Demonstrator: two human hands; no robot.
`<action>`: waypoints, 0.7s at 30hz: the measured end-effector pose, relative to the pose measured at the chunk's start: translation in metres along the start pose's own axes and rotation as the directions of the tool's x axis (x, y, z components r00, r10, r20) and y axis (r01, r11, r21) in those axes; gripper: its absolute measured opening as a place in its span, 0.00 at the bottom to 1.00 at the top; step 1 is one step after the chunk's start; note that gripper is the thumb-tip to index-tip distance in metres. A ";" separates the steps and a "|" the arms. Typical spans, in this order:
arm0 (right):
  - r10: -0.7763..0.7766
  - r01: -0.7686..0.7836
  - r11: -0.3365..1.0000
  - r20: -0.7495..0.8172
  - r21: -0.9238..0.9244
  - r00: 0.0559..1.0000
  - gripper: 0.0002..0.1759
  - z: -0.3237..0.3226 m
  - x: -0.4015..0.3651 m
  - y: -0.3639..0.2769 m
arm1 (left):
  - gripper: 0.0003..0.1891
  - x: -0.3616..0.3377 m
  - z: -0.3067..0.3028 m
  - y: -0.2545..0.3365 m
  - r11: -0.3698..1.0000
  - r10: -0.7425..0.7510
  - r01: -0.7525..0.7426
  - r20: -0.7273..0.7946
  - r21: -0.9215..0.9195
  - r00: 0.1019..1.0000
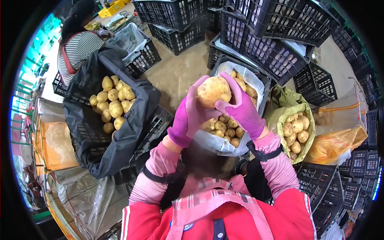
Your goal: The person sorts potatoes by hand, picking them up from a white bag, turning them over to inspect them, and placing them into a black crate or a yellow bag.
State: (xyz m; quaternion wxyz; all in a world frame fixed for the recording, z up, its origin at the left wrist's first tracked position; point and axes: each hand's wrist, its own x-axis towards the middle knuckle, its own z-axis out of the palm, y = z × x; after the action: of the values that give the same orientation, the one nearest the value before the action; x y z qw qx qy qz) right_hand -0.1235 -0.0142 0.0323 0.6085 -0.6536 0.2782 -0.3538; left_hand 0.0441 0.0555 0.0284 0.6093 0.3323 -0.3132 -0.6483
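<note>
Between my two gloved hands is a large pale potato (214, 92), raised above a crate lined with clear plastic (256, 72). My left hand (192, 110), in a pink and purple glove, is closed against its left side. On the right side, my right hand (242, 108) presses it with fingers and thumb. Below and behind the hands, several potatoes (230, 130) lie in the lined crate. To the left stands a crate draped in black cloth (92, 148) with several potatoes (114, 100) in it.
A yellow-green sack (280, 116) of potatoes stands open at the right, near an orange bag (340, 144). Black crates (260, 44) are stacked ahead. A person in a striped shirt (82, 52) sits at the upper left beside another lined crate (142, 58).
</note>
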 end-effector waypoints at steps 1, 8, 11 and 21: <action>-0.009 0.009 1.000 0.000 -0.014 1.000 0.50 0.004 -0.002 -0.005 | 0.36 -0.001 -0.002 0.003 0.998 -0.020 0.021 0.005 -0.056 1.000; -0.079 0.080 0.996 0.024 -0.048 0.997 0.51 0.000 0.003 -0.008 | 0.34 -0.008 0.007 0.006 0.990 0.066 -0.066 0.005 0.126 0.998; -0.102 0.099 0.989 -0.018 -0.106 0.995 0.43 -0.002 0.004 -0.012 | 0.34 -0.005 0.008 0.005 0.988 0.106 -0.105 -0.007 0.114 0.994; -0.089 0.097 0.983 -0.055 0.159 0.995 0.36 0.003 0.004 -0.007 | 0.32 -0.003 0.004 0.008 0.944 0.092 -0.062 -0.079 0.323 0.993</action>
State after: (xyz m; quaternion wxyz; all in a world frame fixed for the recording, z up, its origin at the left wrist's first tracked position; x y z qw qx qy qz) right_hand -0.1195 -0.0145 0.0400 0.6355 -0.6059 0.2323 -0.4184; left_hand 0.0460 0.0583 0.0372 0.5859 0.4440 -0.3985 -0.5484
